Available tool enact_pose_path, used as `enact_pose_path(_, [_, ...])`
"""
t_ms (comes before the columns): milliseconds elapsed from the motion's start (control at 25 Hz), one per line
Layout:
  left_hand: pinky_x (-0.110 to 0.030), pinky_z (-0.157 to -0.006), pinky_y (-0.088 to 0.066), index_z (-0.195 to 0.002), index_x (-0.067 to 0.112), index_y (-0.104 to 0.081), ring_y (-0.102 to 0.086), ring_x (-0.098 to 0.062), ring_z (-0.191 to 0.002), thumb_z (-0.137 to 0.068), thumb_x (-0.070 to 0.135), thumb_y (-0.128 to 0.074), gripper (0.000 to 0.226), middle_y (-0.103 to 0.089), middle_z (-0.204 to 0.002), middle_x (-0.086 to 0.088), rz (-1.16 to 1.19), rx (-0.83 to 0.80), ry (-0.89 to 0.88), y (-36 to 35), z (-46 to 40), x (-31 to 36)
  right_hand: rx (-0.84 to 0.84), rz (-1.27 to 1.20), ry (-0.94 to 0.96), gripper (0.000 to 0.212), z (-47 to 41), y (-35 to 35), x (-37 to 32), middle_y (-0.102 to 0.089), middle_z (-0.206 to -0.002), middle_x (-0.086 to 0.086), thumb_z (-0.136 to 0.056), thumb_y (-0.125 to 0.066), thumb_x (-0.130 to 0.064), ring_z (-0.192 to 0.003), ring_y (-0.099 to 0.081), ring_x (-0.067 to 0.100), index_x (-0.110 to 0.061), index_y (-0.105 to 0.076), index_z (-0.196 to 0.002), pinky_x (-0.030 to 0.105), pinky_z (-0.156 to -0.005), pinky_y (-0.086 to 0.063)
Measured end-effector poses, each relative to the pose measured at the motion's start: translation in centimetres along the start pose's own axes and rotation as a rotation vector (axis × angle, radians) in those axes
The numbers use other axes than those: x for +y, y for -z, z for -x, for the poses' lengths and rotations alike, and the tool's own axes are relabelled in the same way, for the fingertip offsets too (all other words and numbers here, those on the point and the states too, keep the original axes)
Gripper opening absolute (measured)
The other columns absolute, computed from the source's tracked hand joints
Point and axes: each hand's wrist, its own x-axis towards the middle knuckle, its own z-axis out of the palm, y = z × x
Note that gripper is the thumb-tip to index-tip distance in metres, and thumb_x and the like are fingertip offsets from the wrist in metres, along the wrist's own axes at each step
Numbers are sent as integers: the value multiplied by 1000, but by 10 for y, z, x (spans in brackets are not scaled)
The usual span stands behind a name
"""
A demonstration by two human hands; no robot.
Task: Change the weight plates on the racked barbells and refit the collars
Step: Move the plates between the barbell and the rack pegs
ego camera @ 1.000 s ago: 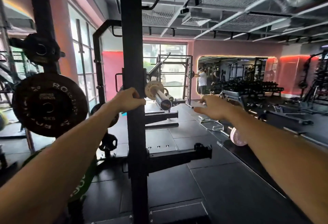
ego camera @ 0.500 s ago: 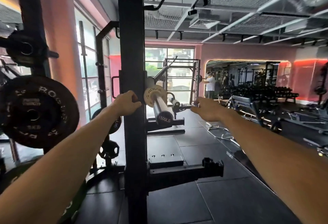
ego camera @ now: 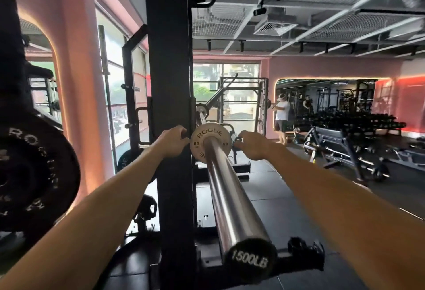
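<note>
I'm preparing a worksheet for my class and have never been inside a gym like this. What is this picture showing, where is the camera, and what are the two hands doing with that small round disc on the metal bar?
The picture comes from a camera worn on the person's head, so you look out along their own two arms. In front stands a black steel rack upright, a frame that holds a barbell off the floor. The long shiny tube running toward you is the barbell sleeve, the end where weights slide on; its cap reads 1500LB. The small pale disc marked ROGUE is a weight plate threaded on that sleeve. The left hand holds its left edge and the right hand its right edge, fingers curled. No collar shows on the sleeve. At far left a large black plate hangs in storage.
</note>
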Motion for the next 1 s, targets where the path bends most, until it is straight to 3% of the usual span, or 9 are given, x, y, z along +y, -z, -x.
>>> enact_pose_path(120, [-31,-84,-45,-123,12,-55,-59,-27,-107,-95,29,-57,33,-64,-119,-11,15,-20,-10,-22,-22,0,-9,-15,0,38,-29,-17,3,-55,-102,13,-98,-47,-33,-79,-50,23,-7,-45,-127,32,-67,-40])
enact_pose_path(280, [-27,-79,-40,-116,9,-60,-59,-29,-108,-91,21,-60,28,-65,-116,-12,8,59,6,-36,-41,5,-7,-103,17,43,-53,-32,-1,-59,-119,17,-97,-50,-29,-101,-58,32,-5,-39,-132,36,-80,-46])
enact_pose_path(400, [-30,-80,-41,-113,6,-60,-58,-31,-107,-91,15,-59,24,-65,-115,-14,9,83,21,-42,-46,4,5,-278,-20,36,-59,-36,-4,-61,-102,22,-96,-47,-34,-80,-61,32,-4,-45,-116,36,-60,-51])
enact_pose_path(560, [-29,-76,-36,-108,3,-59,-57,-32,-104,-93,15,-55,20,-64,-112,-15,-46,84,-15,-43,-38,6,-20,-327,-35,15,-54,-31,-3,-66,-95,23,-95,-52,-17,-69,-69,35,-11,-43,-105,29,-44,-49])
enact_pose_path(800, [-29,-68,-34,-90,12,-54,-49,-24,-81,-84,7,-53,8,-58,-90,-7,-42,66,1,-26,-1,22,-35,-406,-8,21,-12,-22,-5,-67,-89,18,-99,-47,-30,-52,-64,26,-10,-45,-107,28,-43,-49])
enact_pose_path(1000, [-30,-69,-36,-93,8,-60,-50,-25,-82,-83,8,-55,10,-60,-91,-9,-34,92,-17,-5,58,45,-28,-407,24,17,49,-10,-9,-69,-89,16,-98,-48,-33,-50,-65,23,-16,-46,-99,26,-43,-48])
